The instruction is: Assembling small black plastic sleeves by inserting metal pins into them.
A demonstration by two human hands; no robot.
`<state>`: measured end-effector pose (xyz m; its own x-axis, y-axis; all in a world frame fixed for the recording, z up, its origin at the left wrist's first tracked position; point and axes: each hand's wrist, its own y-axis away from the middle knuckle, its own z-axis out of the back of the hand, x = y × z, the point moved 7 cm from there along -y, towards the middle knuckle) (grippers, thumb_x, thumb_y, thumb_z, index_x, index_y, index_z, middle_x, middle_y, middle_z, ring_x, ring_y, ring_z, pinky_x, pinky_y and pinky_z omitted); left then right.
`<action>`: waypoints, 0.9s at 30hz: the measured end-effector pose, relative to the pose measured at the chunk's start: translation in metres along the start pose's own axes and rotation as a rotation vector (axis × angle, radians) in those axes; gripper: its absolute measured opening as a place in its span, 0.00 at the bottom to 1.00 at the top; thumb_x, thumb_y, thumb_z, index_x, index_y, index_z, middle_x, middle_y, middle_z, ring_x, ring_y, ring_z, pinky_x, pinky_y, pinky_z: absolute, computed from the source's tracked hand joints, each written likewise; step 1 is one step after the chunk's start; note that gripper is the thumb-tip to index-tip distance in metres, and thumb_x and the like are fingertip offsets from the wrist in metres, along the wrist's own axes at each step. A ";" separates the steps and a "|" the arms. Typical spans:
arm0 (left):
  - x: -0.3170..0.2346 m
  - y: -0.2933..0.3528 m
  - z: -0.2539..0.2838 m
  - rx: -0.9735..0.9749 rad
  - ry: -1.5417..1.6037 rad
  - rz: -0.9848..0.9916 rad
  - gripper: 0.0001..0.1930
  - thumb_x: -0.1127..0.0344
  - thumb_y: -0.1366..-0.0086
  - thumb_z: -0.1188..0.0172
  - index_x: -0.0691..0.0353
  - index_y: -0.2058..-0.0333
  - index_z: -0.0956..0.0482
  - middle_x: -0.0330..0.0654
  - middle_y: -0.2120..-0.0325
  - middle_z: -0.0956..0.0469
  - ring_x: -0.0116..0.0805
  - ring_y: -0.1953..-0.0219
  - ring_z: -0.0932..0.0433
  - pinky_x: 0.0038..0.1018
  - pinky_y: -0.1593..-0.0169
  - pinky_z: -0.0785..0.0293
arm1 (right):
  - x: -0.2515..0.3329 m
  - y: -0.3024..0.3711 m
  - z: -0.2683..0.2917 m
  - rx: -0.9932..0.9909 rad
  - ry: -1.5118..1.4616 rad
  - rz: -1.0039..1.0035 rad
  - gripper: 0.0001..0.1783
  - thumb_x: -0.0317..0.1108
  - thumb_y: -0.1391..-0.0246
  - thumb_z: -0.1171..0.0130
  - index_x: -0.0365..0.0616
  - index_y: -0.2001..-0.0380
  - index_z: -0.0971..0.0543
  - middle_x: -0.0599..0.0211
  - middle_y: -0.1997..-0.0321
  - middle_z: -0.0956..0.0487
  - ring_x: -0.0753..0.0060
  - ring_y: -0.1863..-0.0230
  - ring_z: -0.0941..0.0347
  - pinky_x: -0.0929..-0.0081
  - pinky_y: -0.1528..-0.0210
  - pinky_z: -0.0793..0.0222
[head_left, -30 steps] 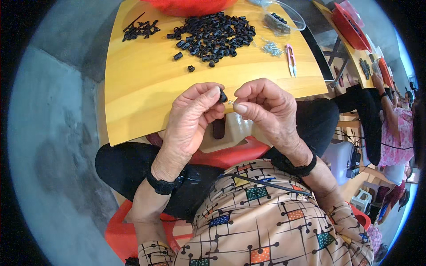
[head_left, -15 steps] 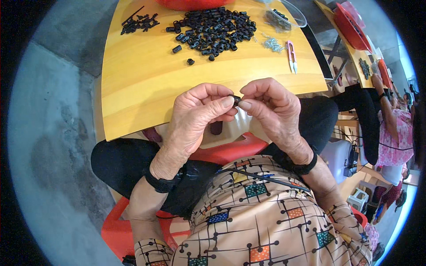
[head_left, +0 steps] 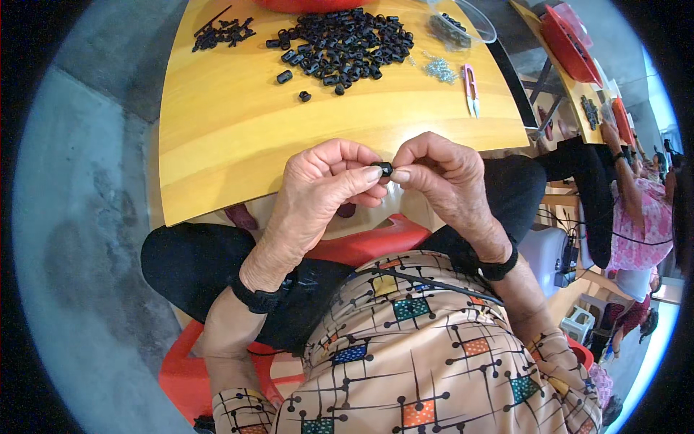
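A small black plastic cord lock (head_left: 384, 168) is pinched between thumb and fingers of my left hand (head_left: 318, 189), just off the table's near edge. My right hand (head_left: 450, 179) closes its thumb and index fingertip at the right end of the same piece. Fingers partly cover the cord lock, so its far side is hidden. Beyond my hands, a pile of black cord lock parts (head_left: 347, 47) lies on the yellow table (head_left: 238, 137). Two loose parts, a barrel (head_left: 284, 76) and a rounded piece (head_left: 305, 95), sit on its near side.
Small black pieces (head_left: 224, 34) form a heap at the far left. Metal springs (head_left: 439, 69) and pink-handled thread snips (head_left: 470, 90) lie at right, near a clear plastic tub (head_left: 463, 29). A red basin (head_left: 311, 3) stands at the back. Another person (head_left: 636, 202) sits at right.
The cord lock now shows more between my fingertips, and my right thumb and finger have shifted slightly at its end. The whole view has moved a little.
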<state>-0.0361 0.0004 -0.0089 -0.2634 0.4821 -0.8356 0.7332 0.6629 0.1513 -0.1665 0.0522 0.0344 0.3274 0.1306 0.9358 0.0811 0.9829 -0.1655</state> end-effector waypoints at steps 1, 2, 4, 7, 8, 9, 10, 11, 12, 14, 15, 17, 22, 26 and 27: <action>0.000 0.000 -0.001 -0.001 0.002 0.001 0.09 0.72 0.42 0.42 0.66 0.63 0.26 0.42 0.72 0.21 0.26 0.73 0.21 0.20 0.68 0.22 | -0.001 0.000 0.000 -0.006 0.044 -0.009 0.07 0.29 0.55 0.37 0.39 0.74 0.24 0.74 0.77 0.25 0.85 0.74 0.33 0.84 0.70 0.35; 0.001 -0.001 -0.002 -0.001 -0.002 0.013 0.09 0.72 0.42 0.43 0.66 0.62 0.26 0.43 0.72 0.22 0.27 0.73 0.21 0.20 0.68 0.22 | -0.001 0.001 0.000 -0.004 0.044 -0.011 0.07 0.29 0.55 0.37 0.39 0.74 0.24 0.74 0.77 0.25 0.85 0.74 0.33 0.84 0.70 0.35; 0.002 0.000 -0.003 0.000 -0.004 0.028 0.09 0.72 0.41 0.43 0.66 0.62 0.26 0.43 0.71 0.22 0.27 0.73 0.21 0.20 0.67 0.22 | 0.002 0.001 0.000 -0.014 0.075 0.074 0.07 0.30 0.54 0.37 0.39 0.74 0.24 0.75 0.77 0.25 0.85 0.74 0.33 0.85 0.70 0.35; 0.001 0.000 -0.003 -0.006 -0.064 0.013 0.10 0.72 0.41 0.43 0.67 0.61 0.26 0.43 0.71 0.22 0.27 0.72 0.21 0.20 0.67 0.22 | 0.004 -0.002 -0.001 0.013 0.035 0.088 0.07 0.28 0.55 0.37 0.39 0.73 0.25 0.74 0.76 0.25 0.85 0.73 0.32 0.85 0.69 0.34; 0.001 -0.001 -0.004 0.020 -0.057 0.013 0.10 0.72 0.41 0.43 0.67 0.61 0.27 0.43 0.71 0.22 0.27 0.72 0.21 0.20 0.67 0.22 | 0.003 -0.002 -0.001 0.014 0.036 0.087 0.07 0.28 0.55 0.37 0.39 0.73 0.25 0.74 0.76 0.25 0.85 0.73 0.32 0.85 0.69 0.34; 0.001 -0.001 -0.005 0.045 -0.052 0.012 0.10 0.72 0.41 0.43 0.68 0.61 0.27 0.43 0.71 0.22 0.27 0.72 0.21 0.20 0.67 0.22 | -0.003 -0.002 -0.003 0.029 -0.106 0.003 0.07 0.28 0.54 0.37 0.39 0.73 0.25 0.75 0.76 0.25 0.86 0.73 0.31 0.86 0.69 0.34; 0.001 -0.001 -0.006 0.045 -0.052 0.009 0.10 0.72 0.41 0.43 0.68 0.61 0.27 0.43 0.71 0.22 0.27 0.72 0.21 0.20 0.67 0.22 | -0.009 -0.002 -0.005 0.045 -0.248 -0.081 0.07 0.27 0.54 0.37 0.39 0.73 0.26 0.75 0.75 0.25 0.86 0.72 0.31 0.86 0.68 0.33; 0.003 0.000 -0.007 0.060 -0.044 0.024 0.10 0.72 0.41 0.43 0.68 0.61 0.27 0.44 0.71 0.22 0.27 0.72 0.21 0.20 0.66 0.22 | -0.008 -0.001 -0.005 0.047 -0.246 -0.079 0.07 0.27 0.54 0.37 0.39 0.73 0.26 0.75 0.75 0.25 0.86 0.72 0.31 0.86 0.68 0.33; 0.004 0.000 -0.007 0.074 -0.038 0.036 0.10 0.72 0.41 0.43 0.69 0.61 0.27 0.44 0.71 0.22 0.27 0.72 0.21 0.20 0.66 0.22 | -0.010 -0.001 -0.006 0.067 -0.304 -0.126 0.07 0.25 0.54 0.37 0.39 0.72 0.26 0.75 0.75 0.25 0.86 0.72 0.30 0.87 0.68 0.33; 0.005 0.001 -0.008 0.081 -0.055 0.026 0.10 0.72 0.41 0.43 0.69 0.61 0.26 0.43 0.71 0.22 0.27 0.72 0.21 0.20 0.66 0.23 | -0.010 -0.002 -0.008 0.092 -0.358 -0.165 0.07 0.24 0.54 0.38 0.40 0.72 0.26 0.75 0.74 0.25 0.87 0.71 0.30 0.88 0.67 0.32; 0.005 0.002 -0.008 0.089 -0.070 0.023 0.09 0.72 0.41 0.44 0.69 0.61 0.26 0.43 0.71 0.22 0.27 0.71 0.21 0.20 0.65 0.23 | -0.011 -0.002 -0.011 0.124 -0.410 -0.216 0.07 0.24 0.55 0.38 0.40 0.72 0.26 0.75 0.74 0.25 0.87 0.71 0.30 0.88 0.68 0.32; 0.005 0.003 -0.008 0.093 -0.075 0.028 0.09 0.72 0.40 0.44 0.69 0.61 0.26 0.43 0.71 0.22 0.27 0.71 0.21 0.20 0.65 0.23 | -0.015 -0.003 -0.014 0.176 -0.425 -0.306 0.07 0.22 0.55 0.38 0.41 0.73 0.26 0.75 0.75 0.25 0.87 0.71 0.30 0.88 0.69 0.32; -0.003 0.006 -0.006 0.097 -0.083 0.014 0.09 0.71 0.40 0.44 0.68 0.62 0.26 0.42 0.71 0.21 0.27 0.71 0.21 0.20 0.65 0.23 | -0.001 -0.018 -0.016 0.239 -0.320 -0.285 0.07 0.24 0.54 0.37 0.41 0.74 0.27 0.76 0.76 0.25 0.88 0.73 0.30 0.89 0.70 0.33; -0.013 0.011 0.002 0.088 0.008 -0.001 0.10 0.70 0.39 0.44 0.68 0.61 0.26 0.44 0.70 0.22 0.27 0.70 0.21 0.21 0.65 0.22 | 0.019 -0.035 -0.024 0.291 -0.186 -0.255 0.08 0.26 0.55 0.36 0.41 0.75 0.27 0.78 0.77 0.26 0.89 0.75 0.31 0.89 0.71 0.33; -0.015 0.012 0.003 0.086 0.073 0.003 0.10 0.71 0.39 0.44 0.69 0.60 0.26 0.45 0.70 0.22 0.28 0.70 0.21 0.21 0.64 0.22 | 0.020 -0.040 -0.026 0.301 -0.198 -0.235 0.07 0.28 0.54 0.37 0.41 0.73 0.26 0.79 0.78 0.27 0.90 0.76 0.33 0.89 0.73 0.35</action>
<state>-0.0210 -0.0009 0.0041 -0.3036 0.5268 -0.7939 0.7845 0.6111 0.1055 -0.1388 0.0122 0.0520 0.1432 -0.1073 0.9839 -0.1563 0.9792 0.1296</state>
